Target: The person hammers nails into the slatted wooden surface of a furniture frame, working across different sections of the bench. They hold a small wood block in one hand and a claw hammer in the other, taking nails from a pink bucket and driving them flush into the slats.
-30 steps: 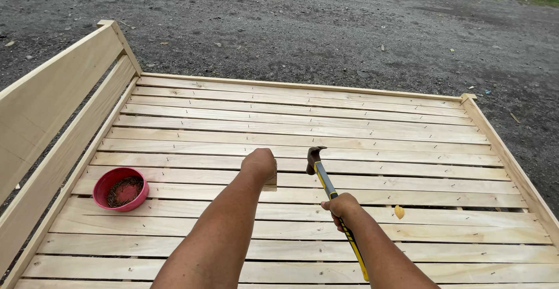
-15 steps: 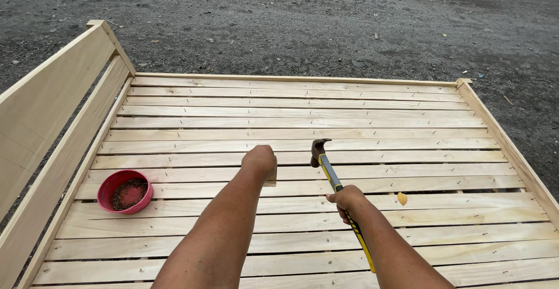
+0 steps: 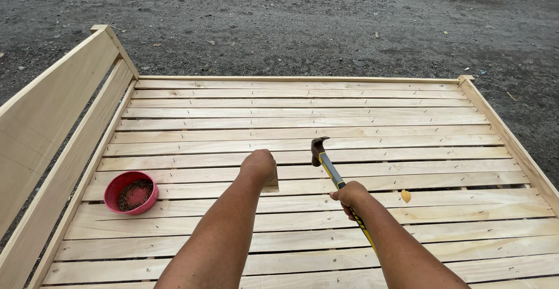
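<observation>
Soft even daylight, faint shadows; no glare, sharp focus, slight edge distortion

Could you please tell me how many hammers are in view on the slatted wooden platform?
1. The hammer is gripped in the right hand, its head raised just above the slats, right of the left hand. Nothing suggests another is hidden.

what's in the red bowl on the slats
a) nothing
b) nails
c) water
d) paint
b: the red bowl, lying left of the left hand, holds a dark tangle of thin nails; the right hand holds a hammer.
</observation>
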The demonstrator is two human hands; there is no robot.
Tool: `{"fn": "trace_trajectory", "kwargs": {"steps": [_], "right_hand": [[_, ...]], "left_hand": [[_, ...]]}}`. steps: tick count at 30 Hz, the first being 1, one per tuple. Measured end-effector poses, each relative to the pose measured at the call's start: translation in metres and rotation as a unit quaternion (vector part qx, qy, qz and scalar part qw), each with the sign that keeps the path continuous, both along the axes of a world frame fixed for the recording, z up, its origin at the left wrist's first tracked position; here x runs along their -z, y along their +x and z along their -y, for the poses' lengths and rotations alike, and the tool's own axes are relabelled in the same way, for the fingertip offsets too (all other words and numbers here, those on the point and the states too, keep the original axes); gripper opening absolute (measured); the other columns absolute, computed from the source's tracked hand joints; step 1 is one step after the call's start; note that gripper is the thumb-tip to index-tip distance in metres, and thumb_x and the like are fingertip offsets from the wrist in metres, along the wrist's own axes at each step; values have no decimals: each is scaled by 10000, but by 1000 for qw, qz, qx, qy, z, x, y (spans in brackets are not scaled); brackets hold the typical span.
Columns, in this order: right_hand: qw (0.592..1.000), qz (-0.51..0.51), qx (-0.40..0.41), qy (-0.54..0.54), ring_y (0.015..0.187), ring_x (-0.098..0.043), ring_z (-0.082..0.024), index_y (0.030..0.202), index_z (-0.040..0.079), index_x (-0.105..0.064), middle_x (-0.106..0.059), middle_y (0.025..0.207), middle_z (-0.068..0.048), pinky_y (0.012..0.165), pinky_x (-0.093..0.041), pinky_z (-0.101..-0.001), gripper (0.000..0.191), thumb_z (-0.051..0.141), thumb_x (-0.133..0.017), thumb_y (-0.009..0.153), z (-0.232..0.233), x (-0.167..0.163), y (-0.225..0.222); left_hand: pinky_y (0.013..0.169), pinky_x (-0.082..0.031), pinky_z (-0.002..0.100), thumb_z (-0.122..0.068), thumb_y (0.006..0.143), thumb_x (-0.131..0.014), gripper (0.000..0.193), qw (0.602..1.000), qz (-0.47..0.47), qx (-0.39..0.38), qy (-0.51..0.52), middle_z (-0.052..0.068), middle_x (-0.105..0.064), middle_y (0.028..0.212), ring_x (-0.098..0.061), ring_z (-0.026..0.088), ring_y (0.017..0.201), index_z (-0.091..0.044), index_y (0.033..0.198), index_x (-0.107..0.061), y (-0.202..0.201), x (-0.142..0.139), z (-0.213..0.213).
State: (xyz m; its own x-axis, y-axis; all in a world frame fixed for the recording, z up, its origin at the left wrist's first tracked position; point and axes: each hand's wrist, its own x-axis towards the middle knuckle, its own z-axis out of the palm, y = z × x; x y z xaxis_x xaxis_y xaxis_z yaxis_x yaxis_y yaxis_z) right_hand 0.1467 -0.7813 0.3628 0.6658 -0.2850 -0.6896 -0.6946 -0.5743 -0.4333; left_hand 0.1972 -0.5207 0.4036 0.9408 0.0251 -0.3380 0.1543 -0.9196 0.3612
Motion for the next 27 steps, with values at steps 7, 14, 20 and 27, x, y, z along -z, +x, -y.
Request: {"fn": "trace_trajectory", "kwargs": {"steps": [7, 14, 20, 27], "right_hand": [[998, -9, -52, -29, 391, -487, -242, 699, -1, -541, -511, 527, -109, 433, -415, -420, 467, 322, -754, 960, 11, -3, 21], [997, 1, -73, -3, 382, -480, -244, 682, 5, -544, -509, 503, -112, 426, -422, -424, 475, 328, -760, 954, 2, -5, 51], [996, -6, -86, 12, 384, -497, -212, 688, 25, -550, -519, 514, -82, 414, -435, -401, 455, 320, -778, 949, 6, 5, 76], [994, -25, -103, 5, 413, -504, -208, 716, 11, -584, -535, 521, -82, 429, -442, -385, 448, 347, -757, 957, 32, 19, 112]], "left_hand": [[940, -578, 422, -216, 962, -663, 229, 1000, -2, -28, -13, 138, -726, 1201, -688, 331, 1118, -109, 1153, -730, 4, -6, -4], [932, -588, 410, -119, 922, -675, 262, 998, 5, -61, -19, 110, -731, 1210, -697, 313, 1120, -149, 1176, -733, 23, -11, 2], [933, -597, 401, -97, 903, -691, 315, 998, -12, -62, 10, 100, -731, 1222, -704, 292, 1133, -162, 1208, -736, 40, 8, 20], [931, -593, 398, -113, 909, -695, 273, 996, -36, -81, -5, 92, -727, 1214, -699, 292, 1124, -149, 1176, -736, 73, 27, 59]]}}
